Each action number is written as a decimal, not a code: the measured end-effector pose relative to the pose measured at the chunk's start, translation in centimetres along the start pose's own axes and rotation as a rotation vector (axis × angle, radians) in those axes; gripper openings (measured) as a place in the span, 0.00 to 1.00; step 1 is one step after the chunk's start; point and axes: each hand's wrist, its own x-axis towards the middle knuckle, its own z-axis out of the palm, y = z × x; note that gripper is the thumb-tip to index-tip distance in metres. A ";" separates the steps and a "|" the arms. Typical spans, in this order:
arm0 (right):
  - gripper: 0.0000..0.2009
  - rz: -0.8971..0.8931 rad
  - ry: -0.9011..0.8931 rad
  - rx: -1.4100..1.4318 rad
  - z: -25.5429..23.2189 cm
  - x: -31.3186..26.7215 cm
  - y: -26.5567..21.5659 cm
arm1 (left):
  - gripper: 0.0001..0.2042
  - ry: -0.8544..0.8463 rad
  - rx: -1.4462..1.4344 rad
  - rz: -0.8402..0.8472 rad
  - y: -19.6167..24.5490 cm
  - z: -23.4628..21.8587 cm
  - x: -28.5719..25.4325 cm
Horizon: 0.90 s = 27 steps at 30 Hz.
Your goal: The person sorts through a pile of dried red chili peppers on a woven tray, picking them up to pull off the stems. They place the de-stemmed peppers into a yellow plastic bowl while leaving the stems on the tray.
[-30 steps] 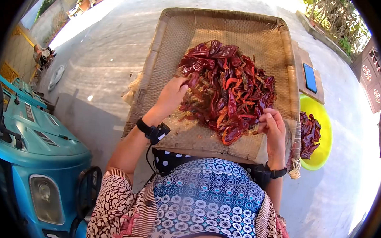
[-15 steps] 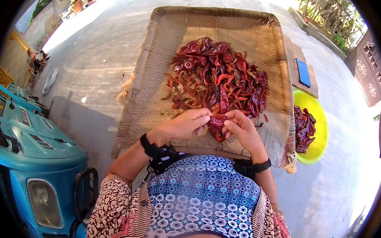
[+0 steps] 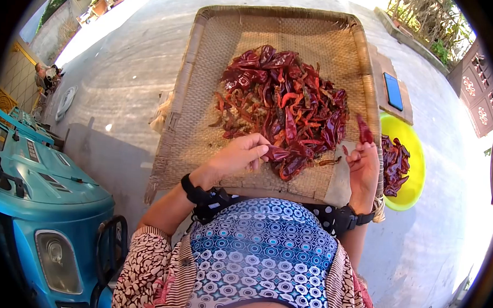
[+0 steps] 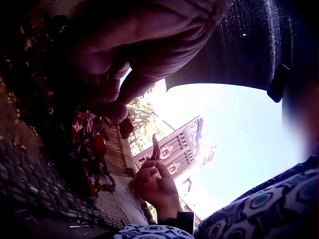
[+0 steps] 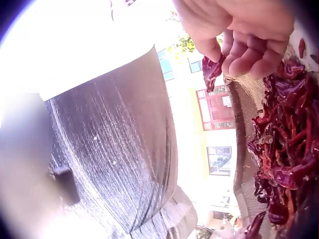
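Note:
My left hand [image 3: 240, 156] pinches a dried red chili pepper [image 3: 277, 153] between thumb and fingers, over the near side of the chili pile [image 3: 293, 101]. In the left wrist view this hand [image 4: 154, 35] is dark, with a bit of red chili [image 4: 127, 127] at its fingertips. Over the woven tray's right edge, my right hand [image 3: 362, 169] holds another dark red chili [image 3: 363, 129], which points up and away from its fingers. The right wrist view shows that chili [image 5: 212, 72] pinched between the thumb and fingers of the hand [image 5: 244, 35].
The pile lies on a rectangular woven tray [image 3: 205, 86] with a raised rim. To its right stands a yellow-green basin [image 3: 416, 183] with dark red chilies [image 3: 395, 166] inside. Beyond the basin a phone [image 3: 393, 91] lies on a board. A teal vehicle [image 3: 52, 195] is at left.
The left hand came back from the pile's left side to its near edge, where both hands met at a chili. The right hand then moved right with a chili, while the left still holds one.

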 end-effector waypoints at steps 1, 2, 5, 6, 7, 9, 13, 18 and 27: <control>0.09 0.013 0.031 0.049 0.0 -0.1 -0.4 | 0.10 -0.012 -0.001 -0.003 0.2 0.2 -0.1; 0.10 0.025 0.063 0.097 0.1 -0.3 -1.0 | 0.10 -0.024 0.006 0.006 0.5 0.4 -0.2; 0.13 0.089 -0.118 -0.207 1.3 -1.2 -1.1 | 0.09 -0.052 0.021 0.029 1.1 1.2 -0.1; 0.14 0.115 -0.223 -0.382 2.1 -1.8 -0.7 | 0.10 -0.056 0.021 0.035 1.1 1.6 0.1; 0.13 0.215 -0.306 -0.558 3.5 -2.5 -0.6 | 0.10 -0.060 0.022 0.040 1.2 1.9 0.2; 0.11 0.276 -0.484 -0.723 4.8 -3.0 1.3 | 0.10 -0.075 0.018 0.048 1.2 2.7 0.4; 0.10 0.351 -0.589 -0.707 4.6 -2.9 3.5 | 0.10 -0.085 0.008 0.069 0.6 2.6 0.6; 0.10 0.189 -0.330 -0.606 2.2 -1.7 1.3 | 0.13 0.432 0.436 0.226 0.2 0.7 1.9; 0.11 0.002 0.047 -0.028 -0.2 -0.7 -1.5 | 0.12 0.572 0.688 0.193 -0.1 -0.6 2.7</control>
